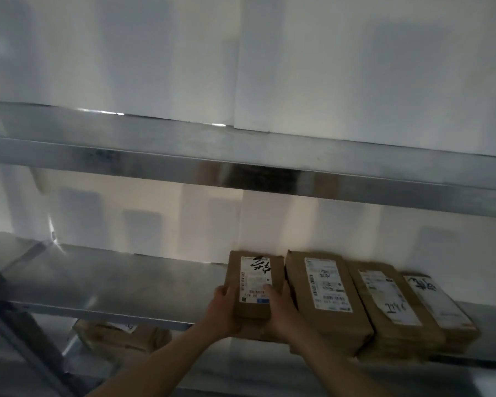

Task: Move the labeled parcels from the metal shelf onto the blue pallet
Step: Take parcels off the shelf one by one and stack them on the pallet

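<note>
Several brown cardboard parcels with white labels lie in a row on the metal shelf (103, 285). Both hands hold the leftmost parcel (254, 282) at its near end. My left hand (222, 313) grips its left side and bottom corner. My right hand (279, 313) grips its right side, thumb on the label. To the right lie a second parcel (324, 290), a third parcel (390, 302) and a fourth parcel (438, 305), close together. The blue pallet is out of view.
An upper metal shelf (241, 156) runs across above the parcels. Another brown parcel (121, 336) sits on a lower level at left. A grey shelf upright (20, 325) slants at the lower left. A white wall stands behind.
</note>
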The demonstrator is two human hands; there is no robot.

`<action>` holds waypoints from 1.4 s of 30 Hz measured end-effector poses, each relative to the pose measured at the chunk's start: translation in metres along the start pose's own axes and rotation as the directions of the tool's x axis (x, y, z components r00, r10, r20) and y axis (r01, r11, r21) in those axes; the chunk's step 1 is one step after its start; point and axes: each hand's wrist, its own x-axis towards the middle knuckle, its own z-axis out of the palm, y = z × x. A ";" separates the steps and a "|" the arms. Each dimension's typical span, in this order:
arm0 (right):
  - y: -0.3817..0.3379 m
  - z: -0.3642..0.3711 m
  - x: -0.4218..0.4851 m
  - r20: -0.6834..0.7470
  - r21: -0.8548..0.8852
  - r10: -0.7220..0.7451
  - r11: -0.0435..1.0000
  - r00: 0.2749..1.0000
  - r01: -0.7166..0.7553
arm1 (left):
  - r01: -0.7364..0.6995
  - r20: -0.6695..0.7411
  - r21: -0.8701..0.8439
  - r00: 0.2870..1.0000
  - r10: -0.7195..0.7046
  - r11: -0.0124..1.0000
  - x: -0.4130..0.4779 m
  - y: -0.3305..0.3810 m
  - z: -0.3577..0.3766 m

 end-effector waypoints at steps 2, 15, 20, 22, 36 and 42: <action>0.008 0.010 0.008 -0.010 -0.055 -0.051 0.997 0.999 0.051 | 0.005 0.056 -0.045 0.998 -0.002 0.999 0.007 -0.007 -0.002; -0.017 0.024 0.015 0.065 -0.188 0.125 0.976 0.990 -0.111 | -0.256 0.186 -0.033 0.948 0.257 0.966 0.031 -0.050 -0.037; -0.027 0.027 0.013 0.042 -0.225 0.134 0.967 0.990 -0.121 | -0.259 0.209 -0.025 0.943 0.259 0.965 0.031 -0.056 -0.041; -0.033 0.030 0.012 0.034 -0.227 0.112 0.969 0.993 -0.101 | -0.274 0.202 -0.041 0.939 0.277 0.961 0.031 -0.063 -0.047; -0.085 -0.033 -0.003 -0.162 -0.033 0.112 0.992 0.980 -0.119 | -0.555 0.111 -0.058 0.823 0.558 0.830 0.036 -0.004 -0.121; -0.059 -0.086 -0.057 -0.300 -0.047 0.192 0.975 0.934 -0.215 | -0.656 0.186 -0.092 0.728 0.660 0.749 0.026 0.068 -0.092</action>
